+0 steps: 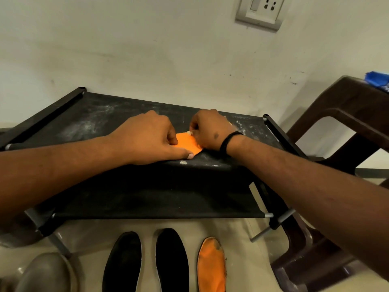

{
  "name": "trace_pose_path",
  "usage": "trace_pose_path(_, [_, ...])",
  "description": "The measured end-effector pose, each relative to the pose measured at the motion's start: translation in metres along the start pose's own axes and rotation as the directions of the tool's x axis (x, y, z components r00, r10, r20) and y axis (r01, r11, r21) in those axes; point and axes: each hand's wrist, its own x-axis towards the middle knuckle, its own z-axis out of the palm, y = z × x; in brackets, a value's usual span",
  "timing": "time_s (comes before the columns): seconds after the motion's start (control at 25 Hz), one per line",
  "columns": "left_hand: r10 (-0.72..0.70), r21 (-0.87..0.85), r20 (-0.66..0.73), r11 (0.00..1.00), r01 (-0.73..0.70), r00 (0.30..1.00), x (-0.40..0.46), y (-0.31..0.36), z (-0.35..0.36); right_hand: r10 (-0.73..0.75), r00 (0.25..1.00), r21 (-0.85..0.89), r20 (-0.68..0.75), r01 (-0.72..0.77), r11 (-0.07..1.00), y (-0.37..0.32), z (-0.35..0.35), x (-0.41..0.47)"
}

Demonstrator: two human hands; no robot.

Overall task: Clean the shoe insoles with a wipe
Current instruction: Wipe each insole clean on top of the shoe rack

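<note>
An orange insole [188, 142] lies on the black fabric shelf [134, 186], mostly covered by both hands. My left hand [151, 135] presses down on its left part, thumb along the near edge. My right hand [208, 129] is closed over its right part, pinching a small white wipe [190, 133] against the insole. On the floor below lie two black insoles [124, 262] [171, 260] and another orange insole [211, 266], side by side.
The shelf's fabric has white dusty smears. A dark brown plastic chair [336, 114] stands at the right with a blue packet [377, 80] on it. A grey shoe [46, 272] sits at the bottom left. A wall with a socket [261, 11] is behind.
</note>
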Motion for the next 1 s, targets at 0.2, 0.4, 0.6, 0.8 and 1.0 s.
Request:
trace_pose_path(0.2, [-0.011, -0.021, -0.009, 1.000, 0.011, 1.000, -0.003, 0.002, -0.002, -0.131, 0.991, 0.165, 0.040, 0.122, 0.979, -0.005, 0.000, -0.010])
trace_pose_path(0.4, [-0.005, 0.004, -0.003, 1.000, 0.005, 1.000, -0.001, 0.000, 0.000, -0.048, 0.999, 0.108, 0.011, 0.046, 0.993, 0.011, -0.002, -0.007])
trace_pose_path(0.6, [-0.009, 0.006, 0.011, 1.000, 0.009, 1.000, -0.002, 0.002, -0.002, -0.135, 0.990, 0.152, 0.031, 0.129, 0.980, 0.015, -0.004, -0.014])
trace_pose_path(0.8, [-0.015, 0.022, 0.017, 1.000, 0.014, 1.000, -0.003, 0.002, -0.002, -0.139, 0.989, 0.136, 0.057, 0.130, 0.982, 0.017, -0.006, -0.019])
trace_pose_path(1.0, [-0.025, 0.013, 0.013, 1.000, 0.025, 1.000, -0.001, 0.003, -0.002, -0.018, 1.000, 0.060, 0.014, 0.017, 0.998, 0.030, -0.006, -0.015])
